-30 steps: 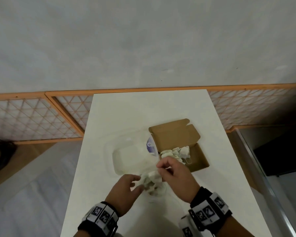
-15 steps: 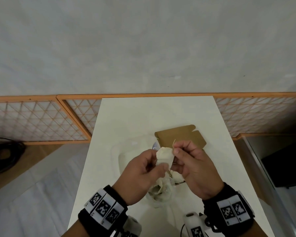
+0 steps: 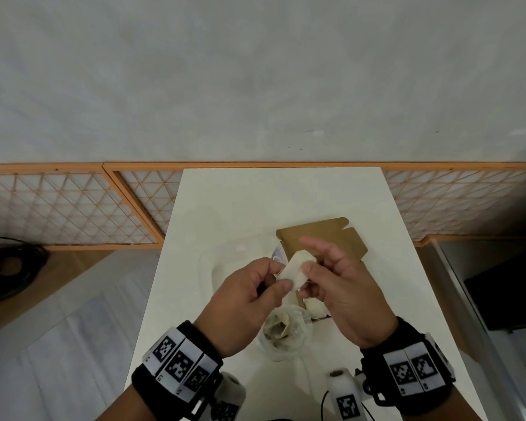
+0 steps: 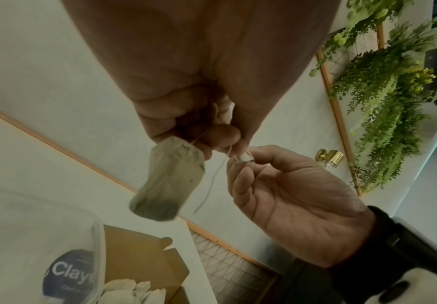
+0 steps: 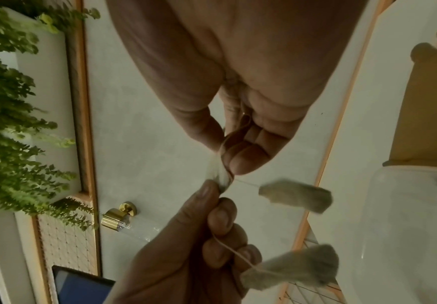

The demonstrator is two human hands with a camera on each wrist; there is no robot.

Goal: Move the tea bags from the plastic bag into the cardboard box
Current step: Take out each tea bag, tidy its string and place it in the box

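Pale, crumpled tea bag (image 3: 292,270) on thin string, left hand (image 3: 243,302) and right hand (image 3: 343,287) grips pinching it

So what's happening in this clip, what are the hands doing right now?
A person is working above a white table, both hands raised over it. The left hand and right hand together hold a tea bag by its string and tag; the right wrist view shows two bags dangling on strings, apparently tangled. Below them sit the open cardboard box, already holding several tea bags, and the clear plastic bag with more inside. Nothing is being dropped in yet.
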